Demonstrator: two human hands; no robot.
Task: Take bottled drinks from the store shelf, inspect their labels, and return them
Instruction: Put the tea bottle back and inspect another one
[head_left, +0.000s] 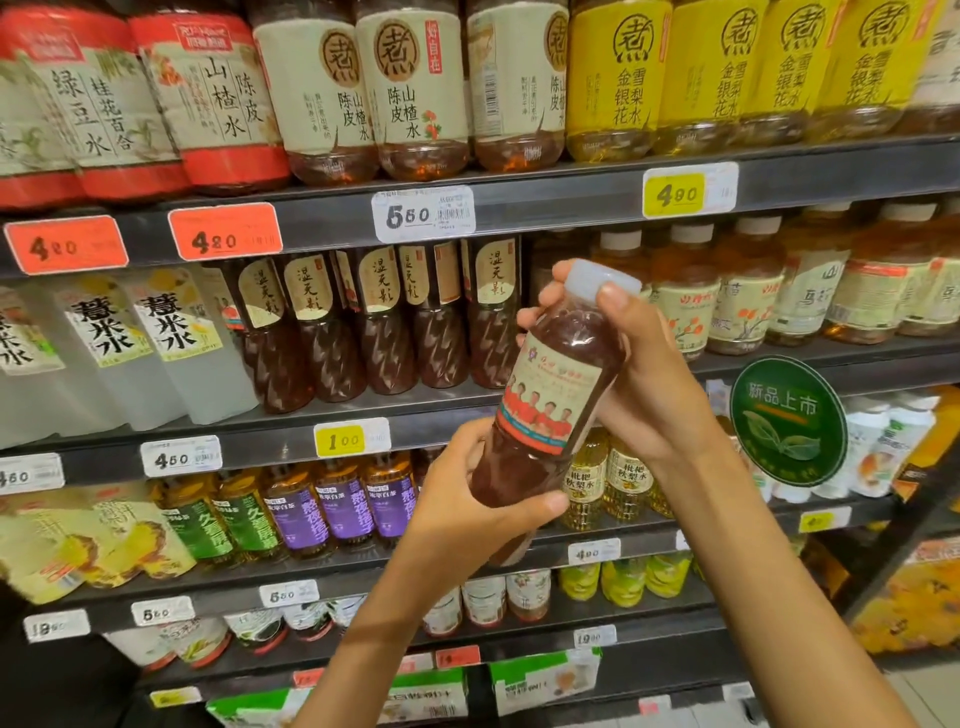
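Hands, left hand (467, 499) and right hand (634, 379), both grasp a tilted, smooth plastic bottle (550, 410), white-capped.

Plastic bottle (550, 400) of dark reddish-brown drink, pale translucent cap, tan label with red-shirted figures and a red band, tilted with cap up and to the right, held in front of the stocked shelves (519, 197), off any shelf board

Price tags (423, 214), round green sign (788, 420).
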